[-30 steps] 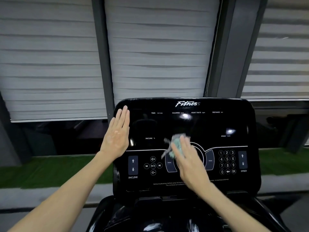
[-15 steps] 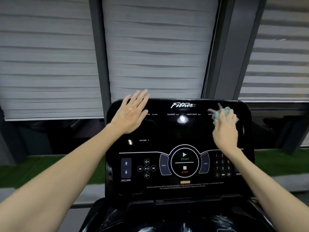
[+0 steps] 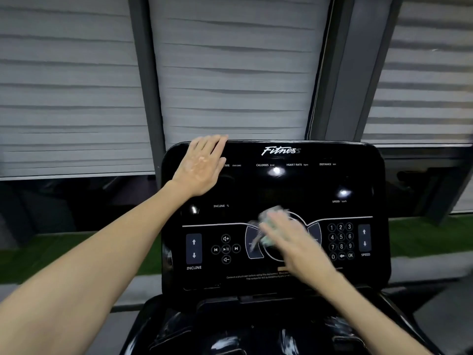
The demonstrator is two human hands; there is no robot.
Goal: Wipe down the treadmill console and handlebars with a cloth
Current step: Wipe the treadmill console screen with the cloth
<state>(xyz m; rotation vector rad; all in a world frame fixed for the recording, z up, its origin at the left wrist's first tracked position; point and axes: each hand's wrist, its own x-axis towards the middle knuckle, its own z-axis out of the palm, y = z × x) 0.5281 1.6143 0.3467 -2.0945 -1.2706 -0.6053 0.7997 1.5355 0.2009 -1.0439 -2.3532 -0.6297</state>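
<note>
The glossy black treadmill console fills the centre, with a keypad at right and incline buttons at left. My left hand lies flat with straight fingers on the console's upper left corner. My right hand is blurred with motion over the round start/stop dial in the middle. It presses a crumpled pale green and white cloth against the panel, fingers over the cloth. The handlebars are out of sight; only the dark tray below the console shows.
Grey slatted blinds and dark window posts stand right behind the console. Green turf runs along the floor on both sides.
My right hand swept the cloth from the console's upper right corner down-left to the centre dial. My left hand stayed on the upper left corner.
</note>
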